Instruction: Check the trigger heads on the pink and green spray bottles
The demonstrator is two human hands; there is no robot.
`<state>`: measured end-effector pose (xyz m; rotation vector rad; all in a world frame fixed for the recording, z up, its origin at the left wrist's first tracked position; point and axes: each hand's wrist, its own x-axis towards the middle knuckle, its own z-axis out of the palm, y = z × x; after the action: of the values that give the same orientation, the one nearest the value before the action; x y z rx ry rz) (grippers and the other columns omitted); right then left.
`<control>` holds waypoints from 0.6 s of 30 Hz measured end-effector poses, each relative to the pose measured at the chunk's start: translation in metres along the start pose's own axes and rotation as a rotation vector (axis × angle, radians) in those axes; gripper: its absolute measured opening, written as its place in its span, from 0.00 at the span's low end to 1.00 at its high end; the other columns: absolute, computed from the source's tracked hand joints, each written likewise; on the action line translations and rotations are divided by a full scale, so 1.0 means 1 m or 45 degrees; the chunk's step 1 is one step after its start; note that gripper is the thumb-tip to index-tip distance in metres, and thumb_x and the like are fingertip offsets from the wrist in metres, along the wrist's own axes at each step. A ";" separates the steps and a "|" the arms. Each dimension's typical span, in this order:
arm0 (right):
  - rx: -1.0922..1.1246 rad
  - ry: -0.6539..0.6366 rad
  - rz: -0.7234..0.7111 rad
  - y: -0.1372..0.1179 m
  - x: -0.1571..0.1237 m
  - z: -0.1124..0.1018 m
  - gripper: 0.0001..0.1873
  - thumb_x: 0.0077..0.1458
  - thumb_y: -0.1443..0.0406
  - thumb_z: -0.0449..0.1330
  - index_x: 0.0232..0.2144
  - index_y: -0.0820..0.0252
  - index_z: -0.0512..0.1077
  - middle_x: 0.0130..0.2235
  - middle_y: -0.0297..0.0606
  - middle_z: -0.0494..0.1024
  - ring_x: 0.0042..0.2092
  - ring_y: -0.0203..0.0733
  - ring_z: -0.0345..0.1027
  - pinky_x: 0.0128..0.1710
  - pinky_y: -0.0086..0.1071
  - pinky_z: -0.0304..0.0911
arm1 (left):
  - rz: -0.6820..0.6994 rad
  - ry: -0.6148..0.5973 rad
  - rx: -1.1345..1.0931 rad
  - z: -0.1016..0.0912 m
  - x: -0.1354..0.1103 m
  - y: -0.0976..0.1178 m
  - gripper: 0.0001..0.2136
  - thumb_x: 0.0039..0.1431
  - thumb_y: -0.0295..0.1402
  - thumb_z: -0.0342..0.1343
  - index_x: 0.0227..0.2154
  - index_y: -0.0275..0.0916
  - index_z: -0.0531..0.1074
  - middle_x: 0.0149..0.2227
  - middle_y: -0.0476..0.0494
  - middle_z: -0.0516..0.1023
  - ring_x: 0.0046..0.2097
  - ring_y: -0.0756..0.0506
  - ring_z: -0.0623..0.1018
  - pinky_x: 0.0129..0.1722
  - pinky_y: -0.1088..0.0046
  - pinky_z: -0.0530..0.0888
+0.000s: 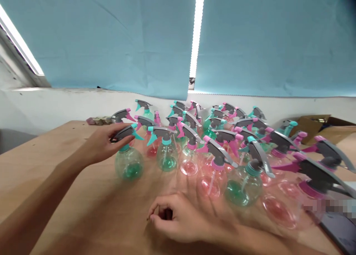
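Observation:
My left hand point(107, 142) is closed around the grey spray head of a green spray bottle point(129, 166) at the left end of the group. This bottle has a round, clear green body and a turquoise trigger and nozzle; it is upright at the table. My right hand point(178, 218) lies low over the table in front of the bottles. Its fingers are curled in toward the thumb, with a hollow showing and nothing visible inside. Nearest to it are a pink spray bottle point(211, 182) and another green spray bottle point(241, 188).
Many more pink and green spray bottles stand close together across the wooden table point(41, 155). A cardboard box point(311, 127) is at the back right, and a dark flat device point(338, 229) lies at the right edge. Small packets point(98, 120) lie at the back left, near the white wall.

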<state>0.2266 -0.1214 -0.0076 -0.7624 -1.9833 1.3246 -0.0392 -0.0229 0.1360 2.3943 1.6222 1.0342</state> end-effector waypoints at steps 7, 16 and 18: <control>-0.007 0.002 0.012 -0.006 -0.001 -0.001 0.09 0.58 0.68 0.62 0.37 0.63 0.83 0.27 0.32 0.76 0.27 0.30 0.66 0.27 0.22 0.57 | -0.362 0.257 -0.874 0.030 -0.042 0.000 0.23 0.58 0.44 0.72 0.50 0.34 0.81 0.49 0.39 0.85 0.39 0.45 0.80 0.43 0.70 0.78; -0.007 0.003 -0.022 0.001 -0.001 0.003 0.09 0.58 0.67 0.62 0.37 0.62 0.83 0.27 0.32 0.77 0.28 0.30 0.66 0.27 0.22 0.57 | -0.346 -0.146 -0.958 0.035 -0.051 0.006 0.15 0.60 0.43 0.71 0.45 0.38 0.84 0.40 0.42 0.87 0.44 0.41 0.85 0.43 0.71 0.79; -0.016 -0.003 -0.019 -0.001 0.000 0.003 0.09 0.58 0.68 0.62 0.37 0.62 0.83 0.28 0.32 0.77 0.28 0.31 0.66 0.27 0.23 0.57 | -0.324 -0.233 -0.990 0.037 -0.053 0.013 0.13 0.60 0.41 0.70 0.42 0.39 0.85 0.39 0.44 0.87 0.44 0.42 0.84 0.44 0.72 0.80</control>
<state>0.2244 -0.1236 -0.0078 -0.7512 -1.9973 1.3061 -0.0196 -0.0622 0.0871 1.6662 1.1259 1.0880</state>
